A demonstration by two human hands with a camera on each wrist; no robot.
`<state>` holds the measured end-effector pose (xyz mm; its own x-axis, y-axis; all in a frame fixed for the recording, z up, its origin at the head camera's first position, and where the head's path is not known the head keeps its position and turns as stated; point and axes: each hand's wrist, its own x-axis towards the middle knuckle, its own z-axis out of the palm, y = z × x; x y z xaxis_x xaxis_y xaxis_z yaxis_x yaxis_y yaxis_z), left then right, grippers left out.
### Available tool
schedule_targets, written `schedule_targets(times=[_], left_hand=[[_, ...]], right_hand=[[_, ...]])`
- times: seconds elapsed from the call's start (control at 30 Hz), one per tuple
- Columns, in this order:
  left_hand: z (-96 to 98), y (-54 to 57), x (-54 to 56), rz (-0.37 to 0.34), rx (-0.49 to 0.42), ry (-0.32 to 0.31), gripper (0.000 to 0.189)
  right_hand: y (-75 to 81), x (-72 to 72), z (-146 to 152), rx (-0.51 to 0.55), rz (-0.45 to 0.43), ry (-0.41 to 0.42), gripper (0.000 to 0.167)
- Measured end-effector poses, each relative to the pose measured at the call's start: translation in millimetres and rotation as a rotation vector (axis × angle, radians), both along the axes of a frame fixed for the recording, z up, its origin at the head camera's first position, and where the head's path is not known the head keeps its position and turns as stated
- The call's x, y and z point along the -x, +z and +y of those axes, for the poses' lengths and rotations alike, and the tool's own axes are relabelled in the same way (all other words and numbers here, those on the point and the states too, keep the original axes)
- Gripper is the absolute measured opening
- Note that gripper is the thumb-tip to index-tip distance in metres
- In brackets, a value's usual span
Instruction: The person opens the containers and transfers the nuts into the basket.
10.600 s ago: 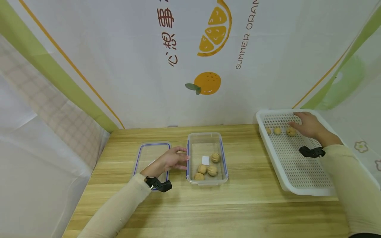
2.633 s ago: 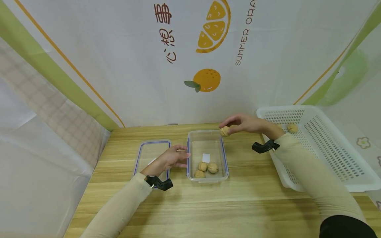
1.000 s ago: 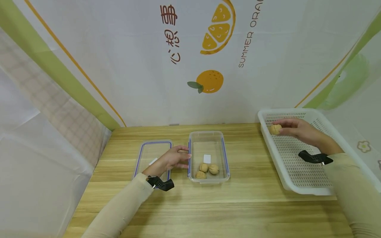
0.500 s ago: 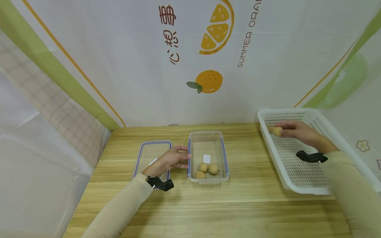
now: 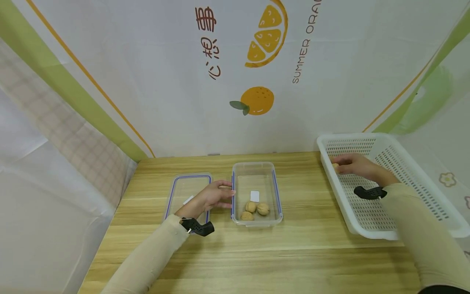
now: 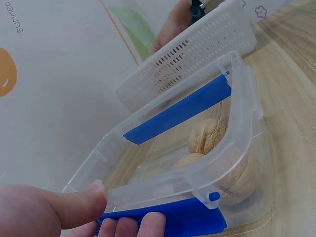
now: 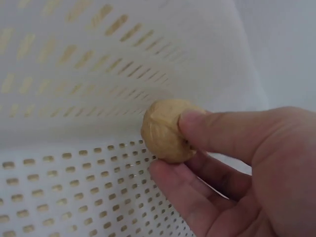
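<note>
In the head view, my right hand (image 5: pixel 358 167) is inside the white basket (image 5: pixel 345 208), by its left wall. It pinches a walnut (image 7: pixel 165 129) between thumb and fingertips; the right wrist view shows the nut close to the perforated floor. My left hand (image 5: pixel 212 194) holds the left side of a clear plastic food container (image 5: pixel 244 183). As the left wrist view shows, its thumb (image 6: pixel 86 205) lies at the rim and its fingers curl against the blue side latch (image 6: pixel 190 217). Three walnuts (image 5: pixel 262 209) sit at the near end of the container, around a white label (image 5: pixel 255 196).
A clear lid with a blue seal (image 5: pixel 183 185) lies on the wooden table (image 5: pixel 257 261) left of the container, partly under my left forearm. Bare table lies between container and basket. A printed white curtain (image 5: pixel 165 102) stands behind the table's back edge.
Earlier several walnuts were in the container; three are now. My right hand carried one from the container's right edge to the basket, then lowered it leftward inside. My left hand stayed put.
</note>
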<state>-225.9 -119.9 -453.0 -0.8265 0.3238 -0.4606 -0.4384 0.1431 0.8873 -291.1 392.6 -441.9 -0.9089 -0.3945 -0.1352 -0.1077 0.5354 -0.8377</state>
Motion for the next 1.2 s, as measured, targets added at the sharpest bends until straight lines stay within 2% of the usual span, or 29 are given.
schedule_targets(times=[0.27, 0.47, 0.67, 0.97, 1.2], left_hand=[[-0.5, -1.8, 0.3, -0.002, -0.002, -0.005, 0.046], [-1.7, -2.7, 2.3, 0.003, -0.007, -0.010, 0.046], [-1.4, -0.4, 1.9, 0.001, -0.008, -0.009, 0.046], [0.0, 0.9, 1.8, -0.006, -0.007, 0.003, 0.045], [0.0, 0.3, 0.6, -0.005, -0.005, 0.000, 0.045]], right_hand=[[-11.8, -0.2, -5.8, -0.056, -0.003, -0.055, 0.041], [-12.1, 0.4, -11.0, -0.076, -0.012, -0.063, 0.037], [-10.5, 0.3, -11.8, -0.098, -0.019, -0.064, 0.037], [-13.4, 6.1, -9.5, -0.177, 0.048, -0.029, 0.037], [-0.3, 1.8, -9.9, -0.293, 0.085, -0.012, 0.045]])
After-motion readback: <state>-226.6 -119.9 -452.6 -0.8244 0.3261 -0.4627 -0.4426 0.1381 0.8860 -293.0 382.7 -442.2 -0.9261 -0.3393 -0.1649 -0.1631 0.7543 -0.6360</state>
